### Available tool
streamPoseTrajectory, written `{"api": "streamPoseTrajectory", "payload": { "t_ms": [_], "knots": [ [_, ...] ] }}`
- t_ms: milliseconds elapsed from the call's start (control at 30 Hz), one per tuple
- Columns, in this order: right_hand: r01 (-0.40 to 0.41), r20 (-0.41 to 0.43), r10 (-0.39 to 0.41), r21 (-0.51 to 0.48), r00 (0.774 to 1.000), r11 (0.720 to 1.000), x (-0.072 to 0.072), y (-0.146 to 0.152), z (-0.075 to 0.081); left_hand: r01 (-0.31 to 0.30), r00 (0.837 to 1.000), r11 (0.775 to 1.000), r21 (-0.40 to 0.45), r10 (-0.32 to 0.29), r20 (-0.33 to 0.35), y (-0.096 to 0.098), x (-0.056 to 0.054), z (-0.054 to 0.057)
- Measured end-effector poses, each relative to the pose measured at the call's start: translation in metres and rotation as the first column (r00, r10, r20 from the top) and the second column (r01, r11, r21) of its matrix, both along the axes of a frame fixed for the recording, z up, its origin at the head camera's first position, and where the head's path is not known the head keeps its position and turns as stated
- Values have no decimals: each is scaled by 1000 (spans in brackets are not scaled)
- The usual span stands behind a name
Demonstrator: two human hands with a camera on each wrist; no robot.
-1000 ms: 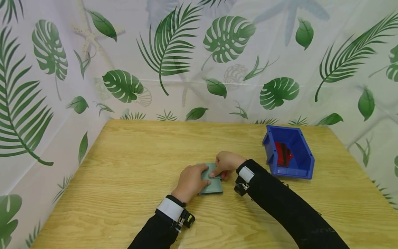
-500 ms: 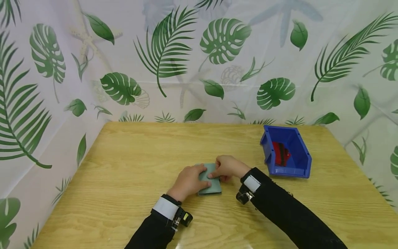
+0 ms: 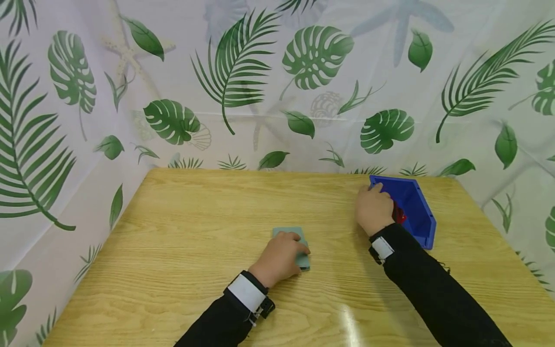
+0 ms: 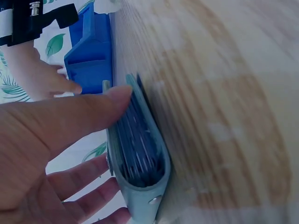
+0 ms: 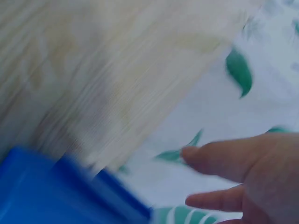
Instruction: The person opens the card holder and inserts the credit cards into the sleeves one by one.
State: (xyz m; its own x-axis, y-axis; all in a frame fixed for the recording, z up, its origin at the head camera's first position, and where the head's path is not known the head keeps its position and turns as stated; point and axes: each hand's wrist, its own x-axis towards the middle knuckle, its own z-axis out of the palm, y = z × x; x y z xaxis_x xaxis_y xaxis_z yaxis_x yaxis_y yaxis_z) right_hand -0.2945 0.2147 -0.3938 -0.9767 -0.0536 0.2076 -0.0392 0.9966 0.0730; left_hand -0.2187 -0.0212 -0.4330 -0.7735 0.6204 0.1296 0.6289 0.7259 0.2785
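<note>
A pale green card holder (image 3: 302,260) lies on the wooden table, near the middle in the head view. My left hand (image 3: 279,258) grips it from above, fingers bent across its cover. In the left wrist view the thumb (image 4: 119,95) rests on the holder's edge, and a stack of clear sleeves (image 4: 140,154) shows between the covers (image 4: 140,200). My right hand (image 3: 374,209) is over the left rim of a blue bin (image 3: 405,193) and holds nothing visible. Its thumb (image 5: 205,161) and fingers are extended in the right wrist view.
Inside the bin sits a red item (image 3: 401,217), partly hidden behind the right hand. A white curtain with green leaves (image 3: 303,125) hangs behind the table (image 3: 195,231) and along its sides.
My right hand has let go of the card holder and moved right and back to the bin. The left hand has shifted slightly right over the holder, which stays in place.
</note>
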Motion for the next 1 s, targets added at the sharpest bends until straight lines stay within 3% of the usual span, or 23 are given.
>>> {"api": "streamPoseTrajectory", "payload": {
  "t_ms": [100,267,467,567,667,800,1000],
  "knots": [
    [2,-7,-2,5,1000,1000,-1,13,-6,2,1000,1000,-7,-2,-11,1,0,-1],
    [-49,-104,53,42,993,998,0,20,-16,2,1000,1000,-9,-2,-2,1,-1,-1],
    [-41,-67,42,14,997,999,-1,22,-14,-43,999,998,44,41,30,-19,-11,-3],
    [-57,-74,59,26,996,998,1,29,-15,-105,992,991,82,98,78,-41,-20,-5],
    [-69,-59,72,49,996,996,6,41,-17,-192,976,975,109,177,129,-70,-31,-5],
    [-56,35,55,39,998,998,11,56,-15,-294,946,952,88,277,167,-119,-43,-3],
    [-33,51,32,15,998,999,17,67,-11,-369,912,928,49,352,209,-192,-52,0]
  ]
}}
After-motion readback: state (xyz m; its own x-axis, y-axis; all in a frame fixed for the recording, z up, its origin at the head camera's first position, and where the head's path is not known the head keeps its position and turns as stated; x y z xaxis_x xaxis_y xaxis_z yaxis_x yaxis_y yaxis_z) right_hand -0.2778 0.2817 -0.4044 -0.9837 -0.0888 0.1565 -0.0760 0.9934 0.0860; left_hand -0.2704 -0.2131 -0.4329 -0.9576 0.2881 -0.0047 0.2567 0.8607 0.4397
